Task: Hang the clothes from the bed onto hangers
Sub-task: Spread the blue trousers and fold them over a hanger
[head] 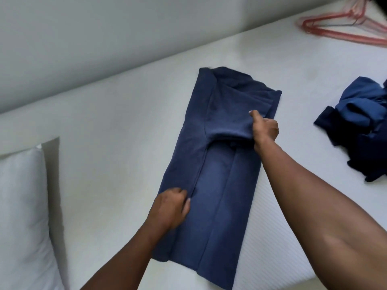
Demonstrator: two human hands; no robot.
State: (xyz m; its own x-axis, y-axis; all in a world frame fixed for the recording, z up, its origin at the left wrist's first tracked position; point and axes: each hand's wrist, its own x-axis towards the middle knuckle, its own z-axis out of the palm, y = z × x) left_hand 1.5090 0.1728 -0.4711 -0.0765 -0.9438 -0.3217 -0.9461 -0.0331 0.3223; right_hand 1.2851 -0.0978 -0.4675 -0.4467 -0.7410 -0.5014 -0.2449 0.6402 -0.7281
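Note:
A navy blue garment lies flat in a long folded strip in the middle of the white bed. My left hand rests on its near left part, fingers curled at a lengthwise fold. My right hand pinches the folded-over upper part at its right edge, thumb on top. A heap of dark blue clothes lies at the right. Pink hangers lie at the far right corner of the bed.
A white pillow lies at the left edge. A pale wall runs along the far side of the bed. Bare sheet lies between the garment and the pillow.

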